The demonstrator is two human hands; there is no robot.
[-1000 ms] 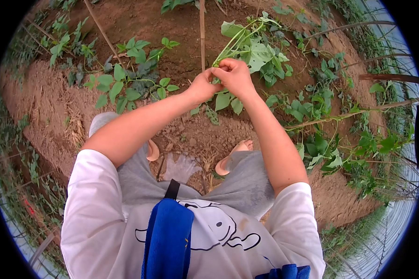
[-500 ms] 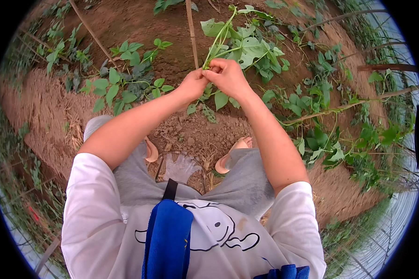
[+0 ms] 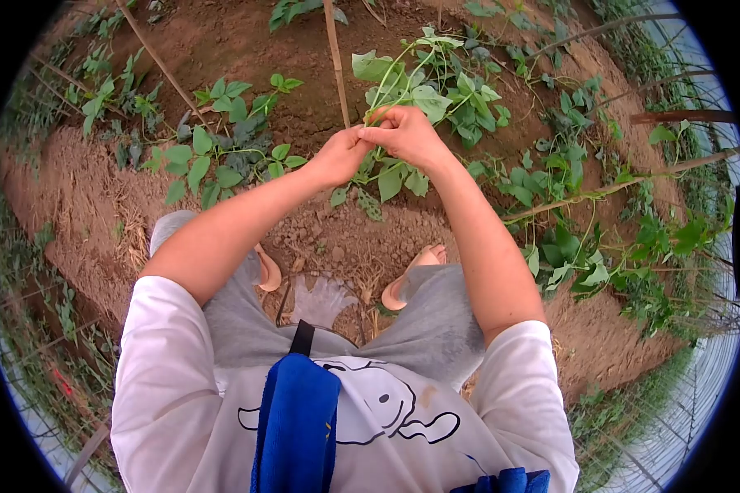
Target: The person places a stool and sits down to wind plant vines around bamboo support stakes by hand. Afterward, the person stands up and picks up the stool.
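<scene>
In front of me, my right hand [image 3: 409,138] is closed in a pinch round the stems of a leafy green vine [image 3: 430,100]. The fingertips of my left hand [image 3: 341,156] meet those of my right at the base of these stems, also pinched. My fingers hide the exact grip point. Some leaves of the vine have small holes, and its stems lean up and to the right. Just beyond my hands a thin wooden stake [image 3: 335,62] stands in the soil, its lower end close to my fingertips.
Another leafy plant [image 3: 199,156] grows to the left, near a slanted stake [image 3: 160,64]. Dense vines [image 3: 563,246] and a long pole [image 3: 625,187] lie to the right. Between my sandalled feet is a translucent plastic glove [image 3: 322,301] on dry soil.
The vine's upper stems and leaves have dropped and bent over to the right. Both hands stay pinched together in nearly the same place.
</scene>
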